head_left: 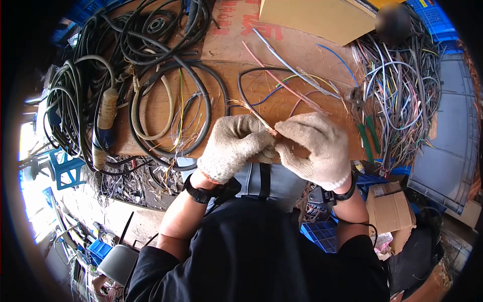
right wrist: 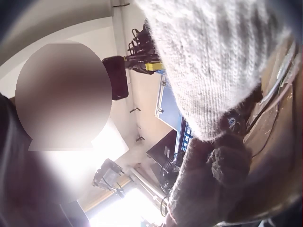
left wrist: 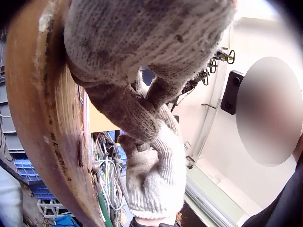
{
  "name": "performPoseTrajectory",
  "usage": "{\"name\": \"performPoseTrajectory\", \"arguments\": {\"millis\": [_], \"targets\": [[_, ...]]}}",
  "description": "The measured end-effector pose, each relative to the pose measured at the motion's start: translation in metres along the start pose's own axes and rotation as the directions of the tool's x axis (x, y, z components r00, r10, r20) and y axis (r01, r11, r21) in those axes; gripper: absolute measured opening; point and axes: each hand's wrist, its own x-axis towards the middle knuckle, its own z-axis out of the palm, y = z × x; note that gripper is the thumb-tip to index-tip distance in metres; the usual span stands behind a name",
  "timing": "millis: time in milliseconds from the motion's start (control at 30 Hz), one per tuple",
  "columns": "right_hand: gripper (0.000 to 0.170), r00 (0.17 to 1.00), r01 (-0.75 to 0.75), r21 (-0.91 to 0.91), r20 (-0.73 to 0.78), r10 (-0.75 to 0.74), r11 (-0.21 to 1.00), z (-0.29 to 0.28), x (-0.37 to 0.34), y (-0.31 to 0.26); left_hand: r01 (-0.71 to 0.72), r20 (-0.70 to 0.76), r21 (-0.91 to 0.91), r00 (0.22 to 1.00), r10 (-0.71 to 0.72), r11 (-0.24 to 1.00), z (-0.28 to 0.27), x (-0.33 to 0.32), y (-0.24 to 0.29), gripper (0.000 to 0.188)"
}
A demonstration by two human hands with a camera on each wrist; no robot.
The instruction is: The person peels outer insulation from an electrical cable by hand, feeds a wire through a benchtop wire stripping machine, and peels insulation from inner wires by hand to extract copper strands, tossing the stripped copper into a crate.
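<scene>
Both hands wear knitted work gloves and meet over the bench's near edge. My left hand [head_left: 232, 147] pinches a wire [head_left: 261, 121] whose bare copper strands [head_left: 273, 132] show between the hands. Fingers of my right hand [head_left: 319, 148] pinch at the same copper end, its index fingertip right beside the strands. In the left wrist view the fingertips of the left glove [left wrist: 137, 42] overlap the right glove [left wrist: 158, 175], and the wire is hidden there. Beyond the hands lie a pink wire [head_left: 282, 75] and a light blue-grey wire [head_left: 289, 63] on the wooden bench [head_left: 221, 80].
Green-handled pliers [head_left: 370, 136] lie to the right. A heap of thin coloured wires [head_left: 402, 95] stands past them. Coiled black cables [head_left: 146, 40] and a cable with a taped end [head_left: 107, 108] fill the left. A cardboard box [head_left: 390, 211] sits below right.
</scene>
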Motion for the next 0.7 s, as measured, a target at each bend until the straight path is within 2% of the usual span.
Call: {"name": "performPoseTrajectory", "arguments": {"millis": [67, 133, 233, 300, 433, 500, 567, 667, 700], "targets": [[0.041, 0.999, 0.032, -0.037, 0.001, -0.032, 0.999, 0.001, 0.0, 0.0, -0.002, -0.017, 0.003, 1.0, 0.002, 1.0, 0.003, 0.0, 0.0, 0.017], [0.041, 0.998, -0.053, 0.032, -0.027, 0.053, 0.998, 0.003, -0.001, 0.001, -0.004, -0.035, 0.005, 0.999, 0.005, 1.0, 0.005, 0.0, 0.0, 0.017], [0.039, 0.997, -0.08, 0.056, -0.004, 0.08, 0.995, 0.001, 0.001, 0.001, 0.009, -0.067, 0.069, 0.998, -0.004, 0.998, 0.003, 0.0, -0.003, 0.017], [0.038, 0.997, -0.076, 0.051, -0.003, 0.076, 0.996, 0.002, 0.002, -0.002, -0.063, -0.066, 0.127, 0.995, 0.071, 0.99, 0.003, 0.001, -0.008, 0.017], [0.036, 1.0, -0.025, 0.077, 0.001, 0.025, 0.997, 0.002, 0.005, -0.004, -0.081, -0.064, 0.12, 0.994, 0.09, 0.989, 0.006, 0.002, -0.01, 0.016], [0.033, 0.999, -0.041, 0.078, 0.003, 0.041, 0.996, 0.003, 0.003, -0.003, -0.099, -0.066, 0.243, 0.991, 0.118, 0.965, 0.006, 0.002, -0.011, 0.014], [0.029, 0.998, -0.055, 0.08, 0.004, 0.055, 0.995, 0.003, 0.002, -0.002, -0.112, -0.072, 0.27, 0.988, 0.136, 0.956, 0.005, 0.002, -0.014, 0.013], [0.022, 0.99, -0.144, 0.152, 0.016, 0.143, 0.978, 0.002, 0.0, 0.0, -0.16, -0.084, 0.295, 0.978, 0.193, 0.942, 0.006, 0.003, -0.016, 0.012], [0.019, 0.967, -0.253, 0.273, 0.034, 0.254, 0.928, 0.002, -0.002, -0.001, -0.196, -0.092, 0.294, 0.968, 0.232, 0.935, 0.007, 0.003, -0.016, 0.011]]}}
